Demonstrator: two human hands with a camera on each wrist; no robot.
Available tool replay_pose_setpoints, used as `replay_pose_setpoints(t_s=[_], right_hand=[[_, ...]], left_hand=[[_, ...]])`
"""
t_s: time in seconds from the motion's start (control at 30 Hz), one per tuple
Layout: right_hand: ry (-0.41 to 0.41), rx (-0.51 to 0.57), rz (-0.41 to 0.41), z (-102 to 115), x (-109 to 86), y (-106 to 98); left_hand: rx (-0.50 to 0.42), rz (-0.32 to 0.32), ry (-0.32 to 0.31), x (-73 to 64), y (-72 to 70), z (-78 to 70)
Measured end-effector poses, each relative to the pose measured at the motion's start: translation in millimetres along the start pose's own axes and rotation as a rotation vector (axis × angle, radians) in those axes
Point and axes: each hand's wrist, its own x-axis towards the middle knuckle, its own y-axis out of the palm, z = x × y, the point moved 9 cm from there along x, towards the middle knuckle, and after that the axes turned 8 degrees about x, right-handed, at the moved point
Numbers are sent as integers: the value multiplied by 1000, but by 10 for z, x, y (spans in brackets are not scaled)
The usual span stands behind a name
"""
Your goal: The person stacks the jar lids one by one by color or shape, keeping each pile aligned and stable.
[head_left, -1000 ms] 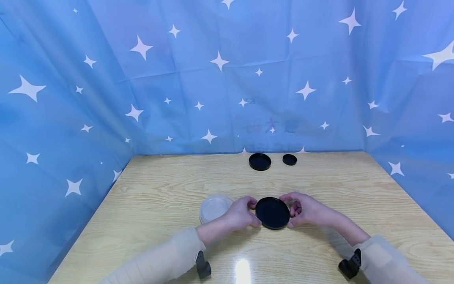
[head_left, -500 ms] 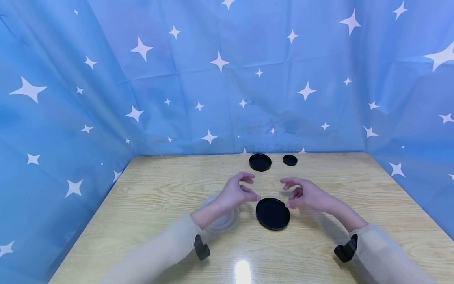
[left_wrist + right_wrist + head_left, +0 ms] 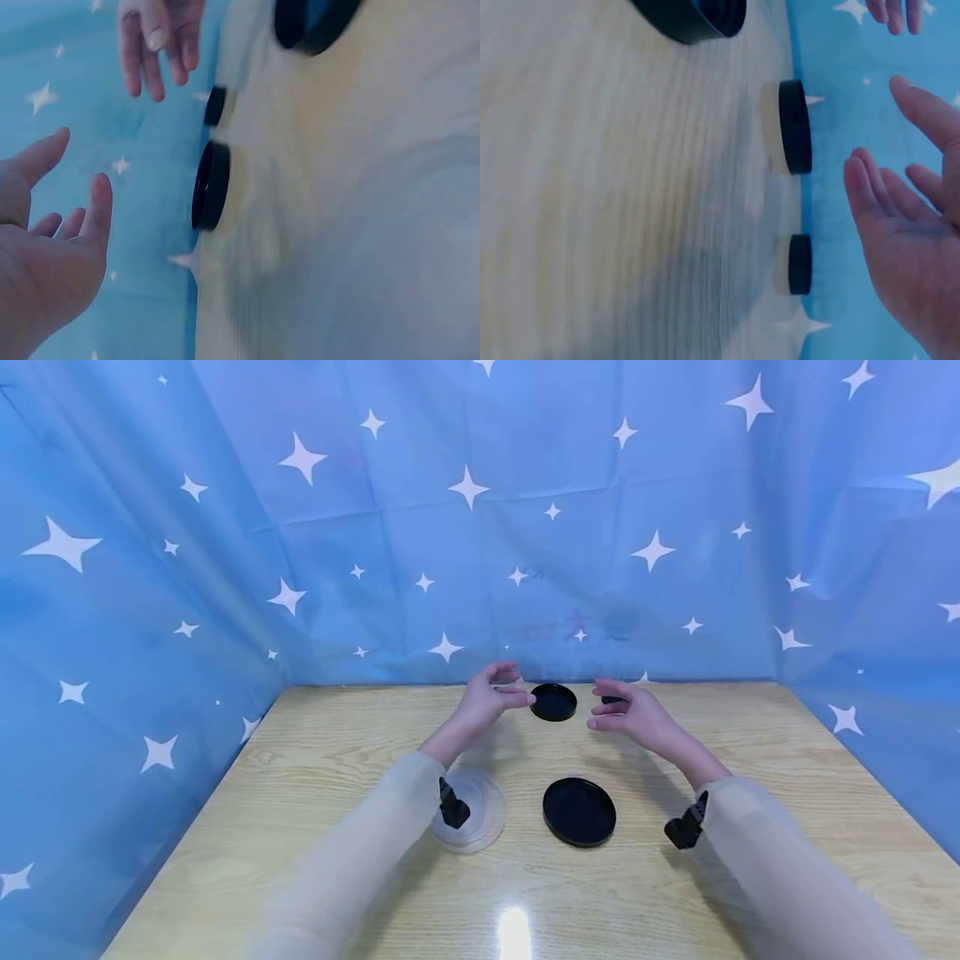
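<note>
Both of my hands are in the air over the far part of the table, fingers parted and holding nothing. My left hand (image 3: 483, 702) is left of a medium black round shallow dish (image 3: 553, 702), its thumb tip overlapping the rim in the head view; the left wrist view has them apart. On the other side, my right hand (image 3: 637, 717) partly covers a small black round dish (image 3: 611, 699). In the right wrist view, the medium dish (image 3: 795, 127) and the small one (image 3: 800, 264) sit on the table. Nearer lies a large black round dish (image 3: 579, 812).
A clear, round plastic piece (image 3: 487, 831) lies left of the large dish, partly hidden by my left sleeve and wrist camera. A blue star-printed curtain (image 3: 465, 552) stands along the table's back edge and sides. The table (image 3: 360, 735) has a wood-grain top.
A second ago both hands were at the large black dish's sides. They have since let go, lifted and moved forward to the medium dish. The large dish stays in place.
</note>
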Motion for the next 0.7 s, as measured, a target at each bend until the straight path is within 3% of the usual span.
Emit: replay_pose_setpoints(t_s=[0.3, 0.43, 0.7], right_hand=[[63, 20, -14, -150, 277, 67], [63, 28, -16, -203, 362, 106], [89, 1, 6, -315, 434, 115]], left_hand=[[-57, -53, -62, 329, -10, 194], [-31, -53, -72, 403, 40, 275], [31, 8, -110, 443, 192, 422]])
